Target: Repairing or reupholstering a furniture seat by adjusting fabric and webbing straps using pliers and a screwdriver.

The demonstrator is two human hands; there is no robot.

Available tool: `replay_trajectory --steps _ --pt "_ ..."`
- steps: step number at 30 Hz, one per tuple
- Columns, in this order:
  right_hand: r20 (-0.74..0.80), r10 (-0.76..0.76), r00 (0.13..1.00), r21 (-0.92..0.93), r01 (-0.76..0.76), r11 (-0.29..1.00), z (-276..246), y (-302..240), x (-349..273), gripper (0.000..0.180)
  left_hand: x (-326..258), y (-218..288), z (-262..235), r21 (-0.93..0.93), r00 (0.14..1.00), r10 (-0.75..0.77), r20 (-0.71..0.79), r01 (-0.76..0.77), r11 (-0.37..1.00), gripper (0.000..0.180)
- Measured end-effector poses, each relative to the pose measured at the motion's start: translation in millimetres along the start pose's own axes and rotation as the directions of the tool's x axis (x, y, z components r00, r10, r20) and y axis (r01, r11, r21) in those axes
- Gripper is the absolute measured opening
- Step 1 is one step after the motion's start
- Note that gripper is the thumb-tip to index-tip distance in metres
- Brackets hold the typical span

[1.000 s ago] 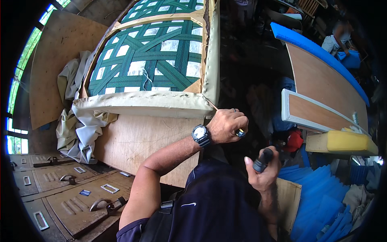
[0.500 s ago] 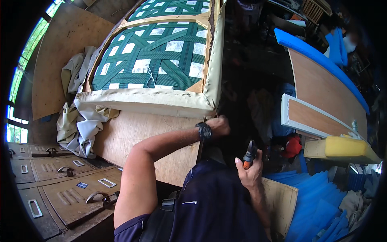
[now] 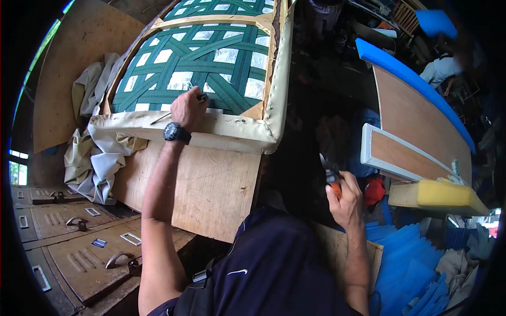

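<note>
My left hand [image 3: 188, 109], with a dark watch on its wrist, is closed over the near edge of an upturned cushioned frame [image 3: 232, 125]. It grips a slim tool [image 3: 161, 119] with a thin metal shaft and a dark end; its exact kind is not clear. Cream cover material wraps the frame's edge. Green webbing [image 3: 200, 67] criss-crosses inside the wood, over white material. Lower right, my right hand [image 3: 346, 201] is wrapped around orange-and-dark pliers [image 3: 334, 183], held over the dark gap beside the frame.
A plywood board [image 3: 211, 189] lies under the frame, with loose cream fabric [image 3: 100, 166] at its left. Brown metal cabinets [image 3: 84, 242] fill the lower left. To the right are a blue-edged panel [image 3: 403, 102], a yellow foam block [image 3: 445, 195] and blue sheets [image 3: 406, 258]. Another person [image 3: 443, 68] is far right.
My left hand has moved left from the frame's near right corner to its near edge, still holding the slim tool. My right hand has shifted slightly right and up with the pliers.
</note>
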State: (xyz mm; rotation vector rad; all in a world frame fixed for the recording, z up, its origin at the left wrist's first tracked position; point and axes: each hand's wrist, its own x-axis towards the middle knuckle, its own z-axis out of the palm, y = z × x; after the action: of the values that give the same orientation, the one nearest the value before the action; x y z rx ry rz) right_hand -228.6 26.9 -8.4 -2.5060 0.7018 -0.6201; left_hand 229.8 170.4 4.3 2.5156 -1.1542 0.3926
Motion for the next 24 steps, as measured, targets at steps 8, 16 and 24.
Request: replay_trajectory --steps 8,16,24 --pt "0.210 -0.284 0.936 -0.429 0.349 0.833 30.9 -25.5 80.6 0.018 -1.9 -13.7 22.3 -0.053 1.000 0.028 0.009 -0.027 0.998 0.018" --pt "0.228 -0.350 0.909 -0.582 0.415 0.699 38.2 -28.4 104.3 0.014 0.1 -13.4 19.9 -0.059 0.999 0.031 0.032 -0.029 0.998 0.030" --pt "0.284 -0.372 0.884 -0.621 0.465 0.631 29.6 -31.4 113.0 0.009 1.5 -12.3 17.4 -0.063 0.999 0.026 0.044 -0.023 0.998 0.030"
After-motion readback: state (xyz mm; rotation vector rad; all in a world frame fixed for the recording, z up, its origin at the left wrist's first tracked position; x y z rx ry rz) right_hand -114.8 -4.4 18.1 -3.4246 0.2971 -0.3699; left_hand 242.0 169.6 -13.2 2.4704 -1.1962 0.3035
